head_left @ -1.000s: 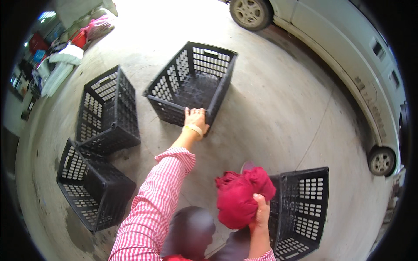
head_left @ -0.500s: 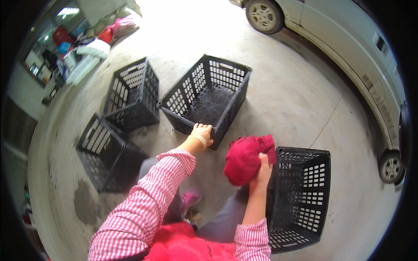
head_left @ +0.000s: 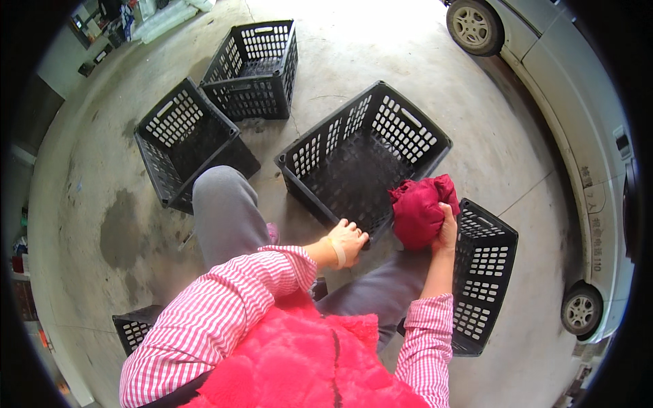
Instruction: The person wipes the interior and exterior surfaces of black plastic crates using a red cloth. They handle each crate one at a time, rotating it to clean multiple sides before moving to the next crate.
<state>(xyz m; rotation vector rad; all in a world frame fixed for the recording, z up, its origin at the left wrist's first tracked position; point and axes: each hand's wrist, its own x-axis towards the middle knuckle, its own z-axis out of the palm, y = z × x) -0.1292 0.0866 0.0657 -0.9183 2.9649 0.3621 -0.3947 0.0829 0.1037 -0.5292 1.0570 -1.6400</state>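
Note:
At the near corner of a black plastic crate (head_left: 306, 197) my left hand (head_left: 348, 243) grips the rim, fingers curled over it. The crate stands on the floor in front of me, and its inside shows a bare dark bottom. In my right hand (head_left: 446, 230) is a bunched dark red cloth (head_left: 416, 212), held above the crate's right near side. Just beyond that hand, to the right, another black crate (head_left: 484, 265) is partly hidden by my arm and leg.
Two black crates stand at the left, one nearer (head_left: 183, 129) and one farther (head_left: 255, 95). Part of another crate (head_left: 136, 333) shows at lower left. A silver vehicle (head_left: 564, 102) lines the right side. White wrapped material (head_left: 166, 20) lies at the back left.
My view has shifted, and my left knee has come into sight. The gripped crate has come nearer to me, away from the two left crates. Both hands keep their holds.

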